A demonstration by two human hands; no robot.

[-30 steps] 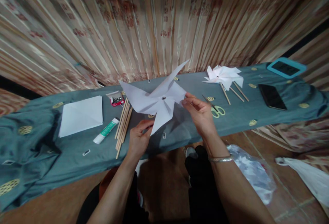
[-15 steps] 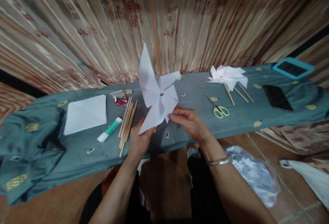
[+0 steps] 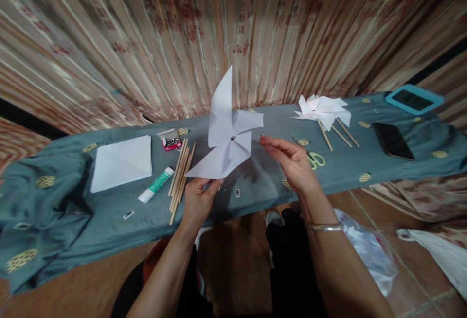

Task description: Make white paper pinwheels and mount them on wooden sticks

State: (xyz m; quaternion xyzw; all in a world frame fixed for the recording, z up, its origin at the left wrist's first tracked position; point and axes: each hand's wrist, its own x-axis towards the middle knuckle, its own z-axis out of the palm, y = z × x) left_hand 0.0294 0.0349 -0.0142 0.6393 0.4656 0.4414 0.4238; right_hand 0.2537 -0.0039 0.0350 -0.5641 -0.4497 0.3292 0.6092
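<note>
A white paper pinwheel (image 3: 228, 148) is held up over the middle of the cloth, with a small dark pin at its centre. My left hand (image 3: 199, 201) is closed beneath its lower blades and grips it from behind; the part in those fingers is mostly hidden. To the right of the blades, my right hand (image 3: 290, 160) hovers with fingers stretched out, touching nothing. Beyond that hand lie scissors (image 3: 316, 159) with yellow-green handles, partly covered by it. Several wooden sticks (image 3: 180, 177) lie left of the pinwheel.
On the cloth-covered table (image 3: 109, 235) are a paper stack (image 3: 122, 163), a glue stick (image 3: 156, 184) and a small red box of pins (image 3: 170, 140). Finished pinwheels (image 3: 323, 109), a phone (image 3: 393, 140) and a blue-framed device (image 3: 414, 99) lie right. A plastic bag (image 3: 368, 250) rests on the floor.
The pinwheel's blades have turned clockwise, its tall tip swinging right. My right hand has let go of a blade and moved right. My left hand stays nearly in place.
</note>
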